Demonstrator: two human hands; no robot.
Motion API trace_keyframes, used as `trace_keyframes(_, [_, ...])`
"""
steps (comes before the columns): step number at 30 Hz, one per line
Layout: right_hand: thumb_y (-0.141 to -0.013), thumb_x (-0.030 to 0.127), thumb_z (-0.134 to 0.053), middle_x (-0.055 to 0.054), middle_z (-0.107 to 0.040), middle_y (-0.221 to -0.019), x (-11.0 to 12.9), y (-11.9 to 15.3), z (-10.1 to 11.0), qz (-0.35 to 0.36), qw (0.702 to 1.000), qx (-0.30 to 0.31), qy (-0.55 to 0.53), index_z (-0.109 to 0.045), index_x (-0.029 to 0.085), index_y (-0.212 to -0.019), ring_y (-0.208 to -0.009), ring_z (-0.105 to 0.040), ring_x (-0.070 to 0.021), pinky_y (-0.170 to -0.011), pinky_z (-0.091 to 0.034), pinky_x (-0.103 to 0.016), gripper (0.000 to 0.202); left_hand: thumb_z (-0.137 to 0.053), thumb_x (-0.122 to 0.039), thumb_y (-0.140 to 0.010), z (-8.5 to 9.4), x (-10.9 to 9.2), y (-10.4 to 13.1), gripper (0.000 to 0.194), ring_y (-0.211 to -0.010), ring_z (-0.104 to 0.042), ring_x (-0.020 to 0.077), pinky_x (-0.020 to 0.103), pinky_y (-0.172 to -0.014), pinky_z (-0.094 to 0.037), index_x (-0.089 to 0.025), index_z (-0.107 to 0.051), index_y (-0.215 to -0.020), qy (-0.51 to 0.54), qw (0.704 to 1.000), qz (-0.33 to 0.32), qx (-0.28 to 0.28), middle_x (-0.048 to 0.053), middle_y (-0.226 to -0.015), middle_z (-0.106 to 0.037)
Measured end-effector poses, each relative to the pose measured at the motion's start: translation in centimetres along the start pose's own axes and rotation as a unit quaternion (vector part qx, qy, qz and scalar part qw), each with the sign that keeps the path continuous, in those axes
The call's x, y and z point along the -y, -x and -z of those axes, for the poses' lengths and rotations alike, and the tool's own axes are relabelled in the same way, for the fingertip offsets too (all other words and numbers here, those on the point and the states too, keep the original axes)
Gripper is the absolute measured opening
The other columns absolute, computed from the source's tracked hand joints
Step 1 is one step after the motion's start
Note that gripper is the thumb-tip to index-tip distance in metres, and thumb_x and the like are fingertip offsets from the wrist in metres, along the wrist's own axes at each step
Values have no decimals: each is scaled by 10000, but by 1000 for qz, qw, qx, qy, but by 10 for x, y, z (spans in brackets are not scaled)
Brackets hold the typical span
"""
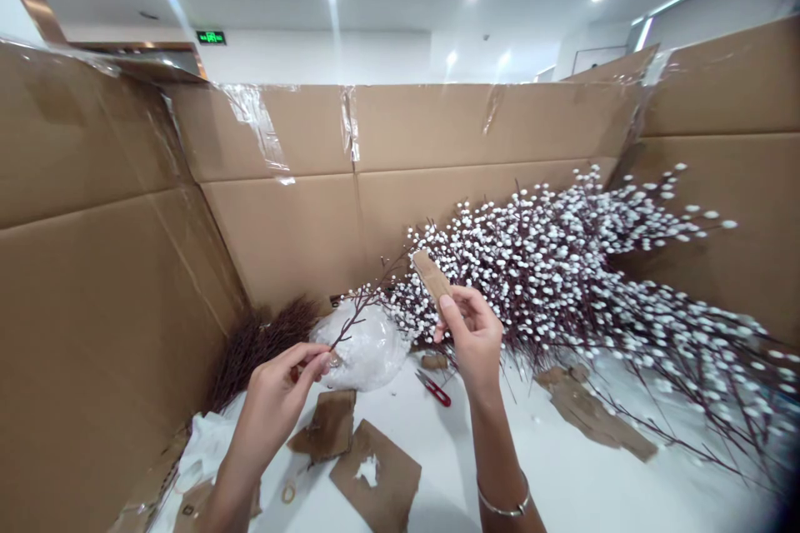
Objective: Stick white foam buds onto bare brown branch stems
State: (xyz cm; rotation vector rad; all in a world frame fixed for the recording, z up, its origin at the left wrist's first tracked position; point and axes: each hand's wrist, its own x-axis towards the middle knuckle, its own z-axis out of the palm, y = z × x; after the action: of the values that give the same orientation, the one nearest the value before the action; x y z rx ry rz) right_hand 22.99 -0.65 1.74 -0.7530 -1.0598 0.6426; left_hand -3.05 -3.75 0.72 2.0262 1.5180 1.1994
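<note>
My left hand (284, 396) pinches the lower end of a thin brown twig (356, 318), which slants up and to the right. Between the thumb and fingers of my right hand (472, 333) is a narrow strip of cardboard (432, 276), its far end tilted up to the left. The twig's tip comes close to the strip; whether they touch I cannot tell. Behind my right hand spreads a big heap of dark branches with white berries (550, 266). On the white table below lie red-handled thread snips (433, 389).
Cardboard walls (281, 225) taped at the seams surround the table. A clear plastic bag with white filling (362, 350) and a bundle of bare brown twigs (268, 346) sit at the back left. Cardboard scraps (393, 475) and a rubber band (288, 492) lie in front.
</note>
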Motion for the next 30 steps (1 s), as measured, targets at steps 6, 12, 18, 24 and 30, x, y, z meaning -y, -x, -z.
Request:
trace_keyframes(6, [-864,352,-669,60,-565,-604,-1,0,4,-37,999,24,-25,-629,218,-923,-422,-543,-79,-411,-453,-195,151,-556,-477,-902,2,3,0,311,-699,-650,161,243,-654,-484,-215,-722,-921,16,1000,9,-4,16,-816,-726])
trace_keyframes(12, [-842,370,-690,64,-543,-575,-1,-1,7,-74,995,37,-50,-631,203,-914,-399,-519,-79,-387,-430,-193,192,-563,-473,-894,5,6,-3,309,-734,-669,177,248,-671,-497,-213,-726,-927,20,1000,7,-19,22,-818,-736])
trace_keyframes(18, [-845,352,-690,62,-532,-574,-2,-1,9,-96,991,58,-72,-643,205,-918,-415,-502,-77,-389,-413,-190,171,-572,-471,-885,7,6,-2,309,-699,-666,175,247,-651,-497,-208,-730,-926,16,999,5,-30,20,-780,-734])
trace_keyframes(24, [-833,351,-704,56,-529,-585,-3,-1,9,-96,991,51,-81,-656,209,-909,-440,-484,-73,-396,-406,-183,169,-570,-459,-891,6,6,-2,297,-716,-671,172,244,-664,-501,-211,-730,-927,15,999,0,-28,18,-790,-738])
trace_keyframes(30, [-819,382,-711,47,-543,-617,-1,-3,22,-110,992,54,-34,-684,210,-963,-452,-461,-63,-377,-367,-168,226,-581,-464,-891,14,3,4,307,-713,-673,173,245,-657,-490,-199,-723,-955,17,999,10,-46,25,-785,-740])
